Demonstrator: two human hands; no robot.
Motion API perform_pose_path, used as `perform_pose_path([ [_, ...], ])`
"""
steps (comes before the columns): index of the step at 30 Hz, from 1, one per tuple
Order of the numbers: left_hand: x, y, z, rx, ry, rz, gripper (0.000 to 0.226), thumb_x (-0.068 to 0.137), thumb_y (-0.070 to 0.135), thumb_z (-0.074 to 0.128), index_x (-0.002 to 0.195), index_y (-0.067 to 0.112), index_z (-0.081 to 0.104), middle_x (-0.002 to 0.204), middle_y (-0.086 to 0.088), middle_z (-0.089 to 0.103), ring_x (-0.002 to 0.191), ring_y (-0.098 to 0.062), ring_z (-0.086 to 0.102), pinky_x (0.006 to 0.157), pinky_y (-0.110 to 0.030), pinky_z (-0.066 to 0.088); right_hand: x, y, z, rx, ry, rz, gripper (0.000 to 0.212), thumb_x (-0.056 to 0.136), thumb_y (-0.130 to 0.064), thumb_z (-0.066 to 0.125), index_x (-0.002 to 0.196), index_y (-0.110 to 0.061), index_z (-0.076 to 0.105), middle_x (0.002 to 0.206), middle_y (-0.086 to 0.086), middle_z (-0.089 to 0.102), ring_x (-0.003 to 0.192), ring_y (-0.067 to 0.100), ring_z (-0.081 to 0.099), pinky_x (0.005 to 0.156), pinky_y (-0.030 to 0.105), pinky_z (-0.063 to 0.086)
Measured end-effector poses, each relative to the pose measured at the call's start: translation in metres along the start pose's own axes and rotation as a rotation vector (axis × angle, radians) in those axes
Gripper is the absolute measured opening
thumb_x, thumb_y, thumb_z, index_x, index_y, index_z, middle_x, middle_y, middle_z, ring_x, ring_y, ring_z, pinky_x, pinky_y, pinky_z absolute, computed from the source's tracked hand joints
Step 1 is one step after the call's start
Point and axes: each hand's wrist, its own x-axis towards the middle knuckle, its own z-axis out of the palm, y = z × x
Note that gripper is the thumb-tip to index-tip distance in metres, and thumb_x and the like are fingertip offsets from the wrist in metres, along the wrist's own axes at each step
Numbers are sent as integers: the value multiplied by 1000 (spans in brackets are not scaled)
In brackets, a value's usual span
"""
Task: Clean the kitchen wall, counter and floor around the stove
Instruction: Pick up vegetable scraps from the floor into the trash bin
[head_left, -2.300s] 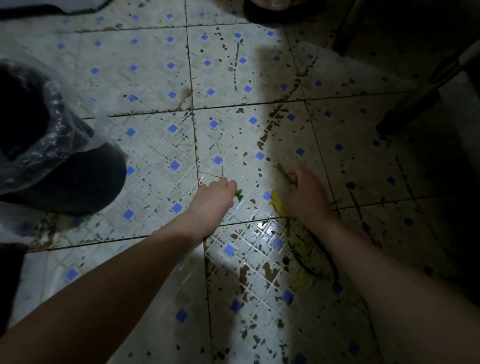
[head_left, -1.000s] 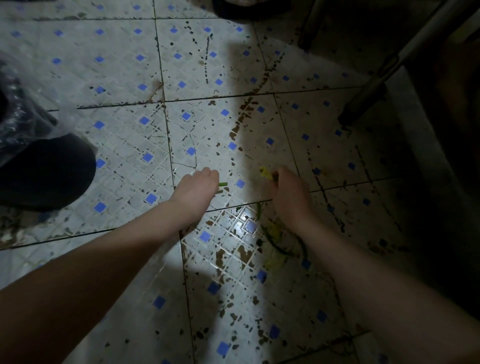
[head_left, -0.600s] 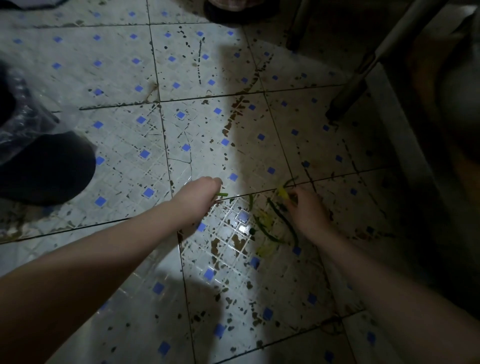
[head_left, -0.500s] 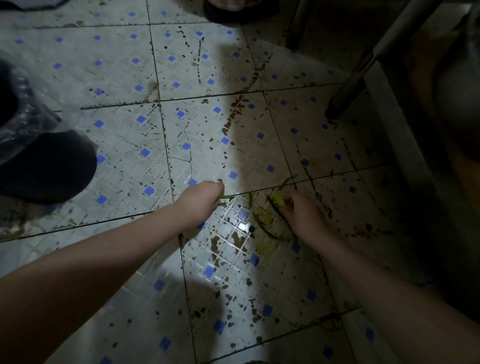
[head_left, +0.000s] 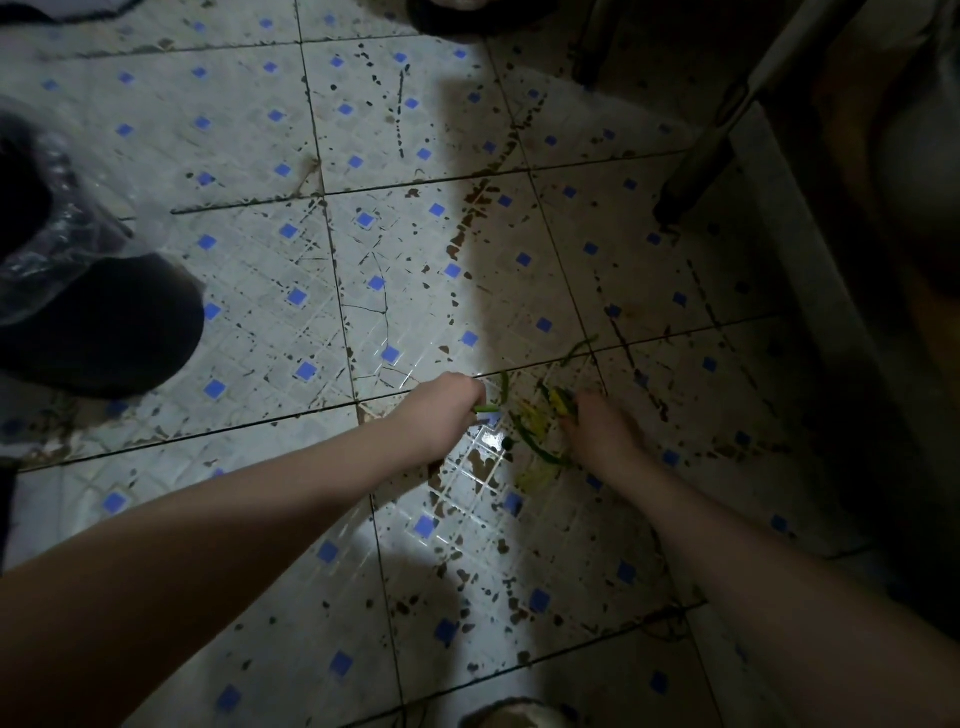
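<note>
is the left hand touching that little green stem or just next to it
Touching. The head view shows the green stem poking out from the curled fingers of the left hand, with no gap between them.

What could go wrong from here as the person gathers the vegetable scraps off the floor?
1. The left hand grips a green stem; grabbing more with it could make that piece drop.
2. The thin scraps beside the right hand lie around a wet patch and may smear or tear rather than lift.
3. The right side is in deep shadow, so bits near the metal leg could be missed.
</note>
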Motion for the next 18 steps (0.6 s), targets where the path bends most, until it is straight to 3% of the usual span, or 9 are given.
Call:
perform_pose_path([
  [9, 12, 21, 9, 153, -23, 167, 13, 93, 6, 52, 97, 6, 64, 101, -12, 62, 93, -27, 61, 82, -39, 51, 5, 4, -22, 28, 136, 10, 16, 95, -26, 51, 102, -13, 58, 100, 7, 61, 90, 25, 58, 71, 31, 45],
  [14, 19, 38, 17, 161, 38, 274, 19, 94, 7, 48, 105, 7, 63, 104, -10, 64, 96, -26, 60, 84, -34, 46, 0, 27, -37, 74, 152, 29, 24, 95, -27, 49, 112, -14, 58, 103, 7, 63, 89, 26, 59, 74, 34, 48],
  [18, 27, 47, 29, 221, -14, 326, 23, 94, 7, 45, 114, 11, 58, 117, -7, 57, 106, -27, 55, 89, -36, 39, -7, 49, -43, 85, 145, 85, 21, 96, -27, 48, 108, -13, 57, 104, 9, 63, 90, 25, 58, 75, 33, 47],
])
